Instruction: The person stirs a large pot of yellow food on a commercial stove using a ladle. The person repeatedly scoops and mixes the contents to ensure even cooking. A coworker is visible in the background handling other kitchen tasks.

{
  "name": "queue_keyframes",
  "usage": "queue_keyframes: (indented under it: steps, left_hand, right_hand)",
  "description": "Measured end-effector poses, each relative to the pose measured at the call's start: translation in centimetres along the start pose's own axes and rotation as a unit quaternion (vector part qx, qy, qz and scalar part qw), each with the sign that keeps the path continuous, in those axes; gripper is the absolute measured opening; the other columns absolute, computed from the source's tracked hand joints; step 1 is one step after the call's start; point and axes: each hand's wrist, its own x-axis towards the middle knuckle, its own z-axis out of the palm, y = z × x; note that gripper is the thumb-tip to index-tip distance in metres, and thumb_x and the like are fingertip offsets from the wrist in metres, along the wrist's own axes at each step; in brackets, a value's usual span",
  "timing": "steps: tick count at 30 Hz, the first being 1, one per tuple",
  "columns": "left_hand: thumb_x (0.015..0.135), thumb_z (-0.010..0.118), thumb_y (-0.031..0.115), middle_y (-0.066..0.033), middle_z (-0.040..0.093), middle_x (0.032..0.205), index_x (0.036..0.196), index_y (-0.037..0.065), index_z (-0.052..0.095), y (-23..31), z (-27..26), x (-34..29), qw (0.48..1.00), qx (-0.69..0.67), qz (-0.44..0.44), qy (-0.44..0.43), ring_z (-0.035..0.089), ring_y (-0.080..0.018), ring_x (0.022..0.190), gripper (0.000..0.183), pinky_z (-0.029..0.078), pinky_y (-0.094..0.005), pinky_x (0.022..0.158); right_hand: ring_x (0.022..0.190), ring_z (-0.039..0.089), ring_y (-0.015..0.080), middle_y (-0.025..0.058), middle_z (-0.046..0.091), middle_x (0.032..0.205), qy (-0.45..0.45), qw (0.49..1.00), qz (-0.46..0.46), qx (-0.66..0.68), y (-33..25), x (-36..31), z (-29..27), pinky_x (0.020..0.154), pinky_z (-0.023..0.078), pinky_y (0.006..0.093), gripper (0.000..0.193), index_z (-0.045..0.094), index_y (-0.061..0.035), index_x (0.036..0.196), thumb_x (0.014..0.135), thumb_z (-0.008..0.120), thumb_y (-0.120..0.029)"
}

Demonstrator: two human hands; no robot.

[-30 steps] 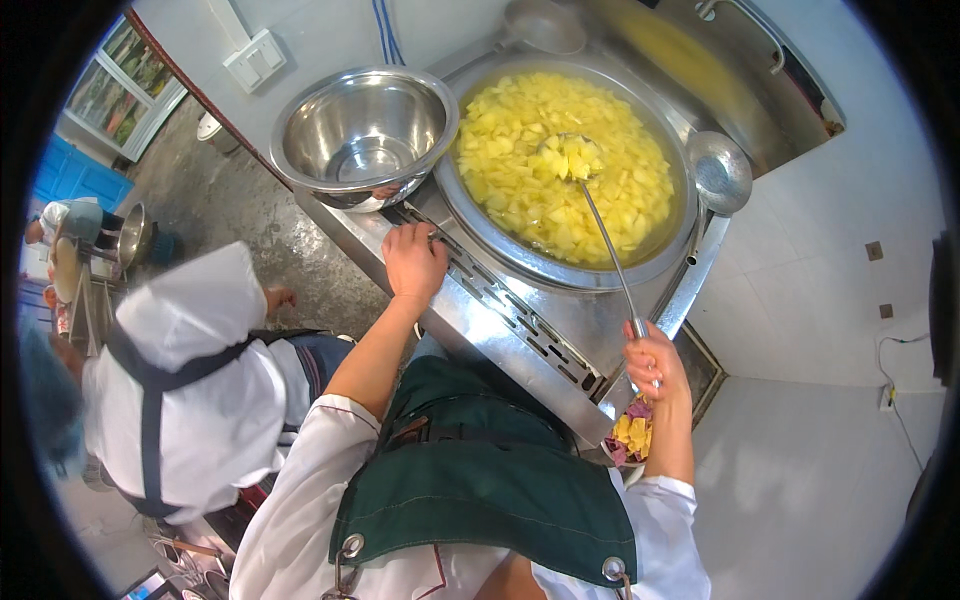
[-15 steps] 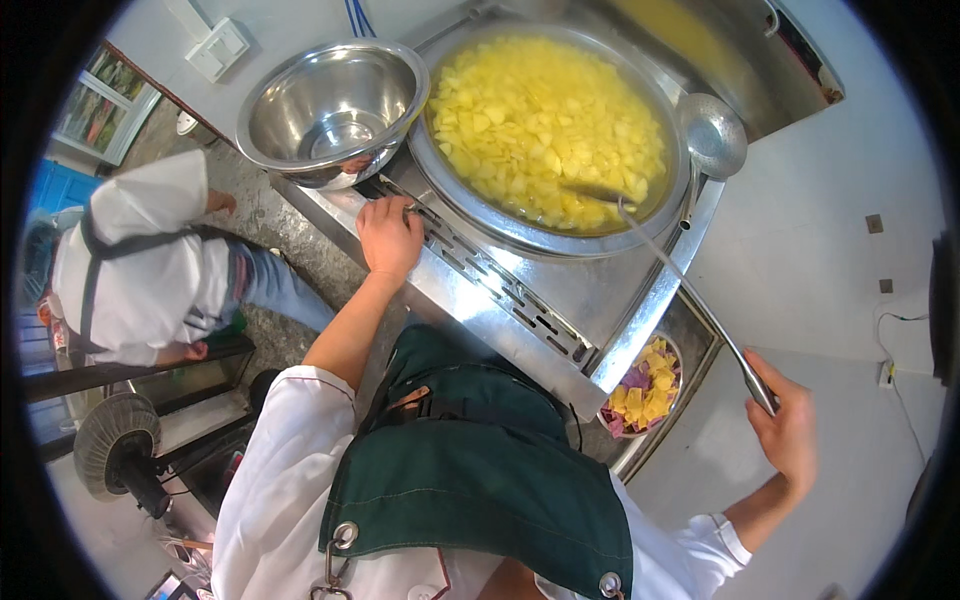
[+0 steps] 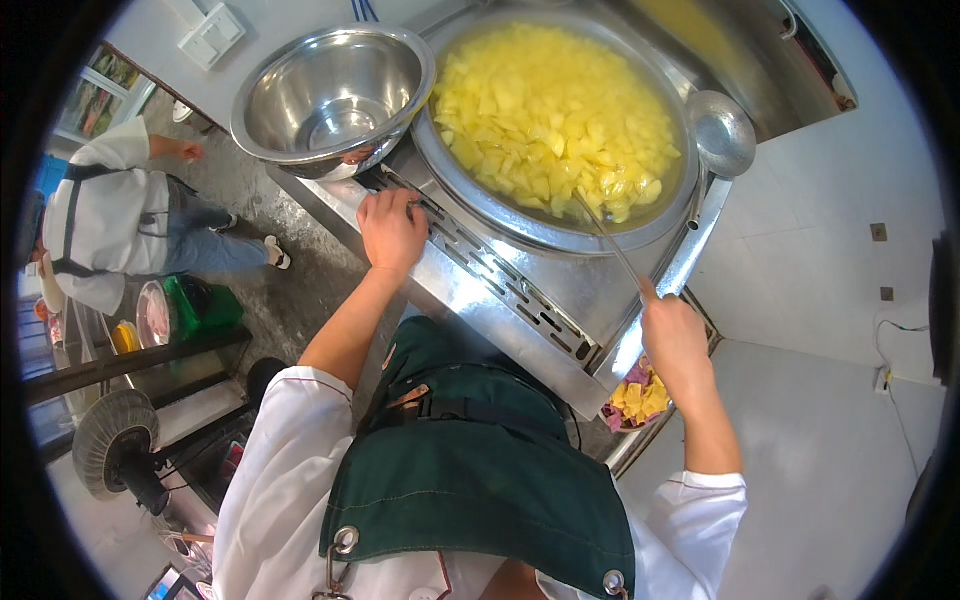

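Note:
A wide steel wok holds cloudy yellow liquid crowded with thin yellow slices that look like potato. My right hand is closed round the handle of a long ladle. The ladle slants down into the near right side of the wok, its bowl hidden beneath the slices. At the stove's front edge, my left hand rests with its fingers curled over the slotted strip. What lies under those fingertips is partly hidden.
An empty steel bowl stands left of the wok. A perforated skimmer lies on its right rim. Below the stove's right corner, a container of yellow and purple pieces is partly covered by my arm. Another person and a fan are at left.
My right hand has moved left and toward the wok, and the ladle's bowl has gone under the slices. My left hand stays on the edge. The other person is now more upright, with an arm extended.

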Motion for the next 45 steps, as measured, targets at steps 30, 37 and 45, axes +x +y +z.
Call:
queue_keyframes:
  steps: [30, 37, 45]
  left_hand:
    - [0.083, 0.068, 0.011, -0.0065, 0.07, 0.089, 0.084, 0.01, 0.072, -0.9, -0.3, -0.1, 0.996, -0.079, -0.019, 0.023, 0.064, -0.0299, 0.091, 0.004, 0.046, -0.0432, 0.092]
    - [0.082, 0.068, 0.01, -0.0068, 0.067, 0.084, 0.082, 0.01, 0.072, -0.6, -0.5, 0.2, 0.998, -0.064, -0.019, 0.01, 0.063, -0.0309, 0.089, 0.004, 0.046, -0.0435, 0.09]
    - [0.08, 0.068, 0.009, -0.0071, 0.068, 0.083, 0.08, 0.01, 0.071, -0.2, -0.9, 0.4, 0.997, -0.066, -0.043, -0.011, 0.064, -0.0308, 0.09, 0.003, 0.046, -0.0434, 0.09]
  right_hand:
    - [0.04, 0.054, 0.0177, 0.0116, 0.062, 0.067, 0.086, 0.816, 0.147, 0.553, 9.5, 11.6, 0.2, 0.04, 0.043, 0.0353, 0.052, 0.058, -0.0031, 0.143, 0.094, 0.066, -0.016]
    - [0.045, 0.062, 0.0286, 0.0215, 0.069, 0.078, 0.178, 0.925, 0.177, 0.286, 10.7, 13.9, 2.6, 0.043, 0.05, 0.0419, 0.05, 0.049, -0.0012, 0.146, 0.103, 0.055, -0.026]
    - [0.044, 0.051, 0.0204, 0.0126, 0.055, 0.068, -0.123, 0.86, 0.187, 0.459, 6.9, 17.3, 2.8, 0.037, 0.044, 0.0394, 0.029, 0.046, 0.0066, 0.123, 0.098, 0.051, -0.008]
